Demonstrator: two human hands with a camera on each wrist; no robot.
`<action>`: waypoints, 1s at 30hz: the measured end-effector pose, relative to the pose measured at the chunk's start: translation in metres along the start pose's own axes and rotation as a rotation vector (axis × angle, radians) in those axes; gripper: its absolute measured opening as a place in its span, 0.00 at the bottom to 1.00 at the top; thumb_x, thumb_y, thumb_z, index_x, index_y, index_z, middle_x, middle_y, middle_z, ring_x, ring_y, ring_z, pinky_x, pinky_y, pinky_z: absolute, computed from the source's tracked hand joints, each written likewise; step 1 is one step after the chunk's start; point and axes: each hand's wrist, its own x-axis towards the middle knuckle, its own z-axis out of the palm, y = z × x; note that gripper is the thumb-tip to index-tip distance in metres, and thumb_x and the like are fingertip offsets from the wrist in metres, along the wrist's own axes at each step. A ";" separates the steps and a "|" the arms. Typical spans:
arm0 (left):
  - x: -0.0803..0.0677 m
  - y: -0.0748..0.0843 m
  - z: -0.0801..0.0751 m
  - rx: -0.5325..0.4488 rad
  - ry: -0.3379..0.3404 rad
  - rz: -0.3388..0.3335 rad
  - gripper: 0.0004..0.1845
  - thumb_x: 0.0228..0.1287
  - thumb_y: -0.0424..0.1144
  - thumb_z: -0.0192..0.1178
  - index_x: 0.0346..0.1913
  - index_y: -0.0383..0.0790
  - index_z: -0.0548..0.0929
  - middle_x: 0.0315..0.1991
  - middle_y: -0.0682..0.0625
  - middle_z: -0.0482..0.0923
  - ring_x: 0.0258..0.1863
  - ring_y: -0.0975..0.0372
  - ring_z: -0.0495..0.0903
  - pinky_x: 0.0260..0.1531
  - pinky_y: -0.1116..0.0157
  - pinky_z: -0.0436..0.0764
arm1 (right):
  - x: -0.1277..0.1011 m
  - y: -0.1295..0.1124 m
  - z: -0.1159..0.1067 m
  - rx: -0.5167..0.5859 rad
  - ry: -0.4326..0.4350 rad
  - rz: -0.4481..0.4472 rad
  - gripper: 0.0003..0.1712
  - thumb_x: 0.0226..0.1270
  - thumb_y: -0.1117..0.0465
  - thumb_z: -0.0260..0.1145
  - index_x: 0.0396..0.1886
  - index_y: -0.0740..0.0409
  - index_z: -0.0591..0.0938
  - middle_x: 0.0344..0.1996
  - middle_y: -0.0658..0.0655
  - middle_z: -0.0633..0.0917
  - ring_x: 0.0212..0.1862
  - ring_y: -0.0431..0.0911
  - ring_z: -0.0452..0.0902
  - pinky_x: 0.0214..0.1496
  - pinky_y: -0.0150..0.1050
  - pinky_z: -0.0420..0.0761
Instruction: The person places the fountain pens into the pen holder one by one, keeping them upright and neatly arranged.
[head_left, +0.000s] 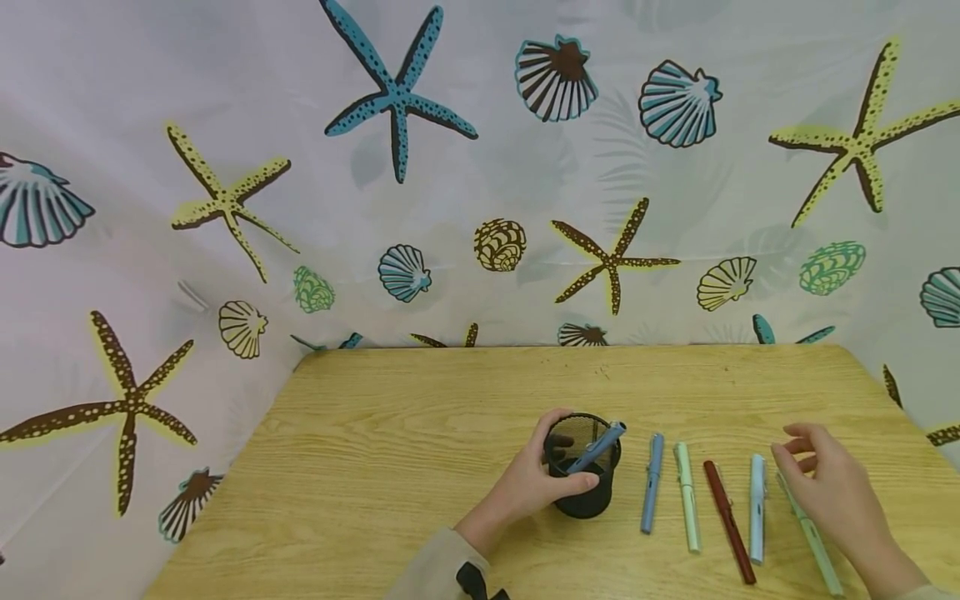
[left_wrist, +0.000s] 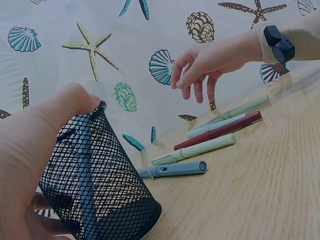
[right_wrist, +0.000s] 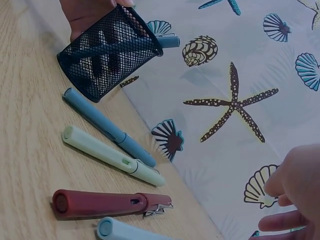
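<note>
One beige cloth sleeve (head_left: 438, 568), bottom middle, meets the left hand (head_left: 534, 477), curled round one round black mesh cup (head_left: 588, 502) right of middle. One blue pen (head_left: 600, 446) leans inside, top pointing upper right. Five more lie long-ways up the lower right: a second blue pen (head_left: 652, 483), two pale green pens (head_left: 687, 500), one dark red pen (head_left: 730, 523), one light blue pen (head_left: 757, 510). The right hand (head_left: 836, 483) hangs above, loosely bent, holding nothing.

Pen (head_left: 597, 447) in holder (head_left: 585, 503); five pens (head_left: 730, 522) to right
</note>
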 end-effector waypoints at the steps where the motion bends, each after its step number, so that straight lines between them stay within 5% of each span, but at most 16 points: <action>1: 0.000 0.000 0.000 0.001 0.001 -0.002 0.40 0.50 0.57 0.67 0.64 0.75 0.55 0.62 0.43 0.63 0.59 0.50 0.66 0.47 0.49 0.71 | 0.000 0.001 0.000 -0.002 -0.014 0.008 0.27 0.72 0.51 0.52 0.55 0.72 0.69 0.39 0.68 0.79 0.35 0.57 0.77 0.27 0.46 0.76; 23: 0.000 -0.001 0.001 0.016 0.013 -0.011 0.41 0.50 0.57 0.68 0.64 0.75 0.55 0.63 0.44 0.61 0.57 0.50 0.66 0.47 0.49 0.70 | 0.002 0.024 -0.001 -0.100 -0.297 0.185 0.37 0.70 0.44 0.52 0.53 0.78 0.68 0.40 0.73 0.78 0.39 0.63 0.76 0.32 0.51 0.75; 30: 0.001 -0.001 0.001 0.012 0.012 -0.011 0.40 0.51 0.55 0.68 0.64 0.75 0.55 0.64 0.44 0.58 0.58 0.50 0.65 0.46 0.49 0.70 | 0.003 0.029 -0.001 -0.121 -0.380 0.236 0.40 0.69 0.42 0.52 0.51 0.82 0.67 0.36 0.72 0.79 0.36 0.58 0.77 0.31 0.49 0.76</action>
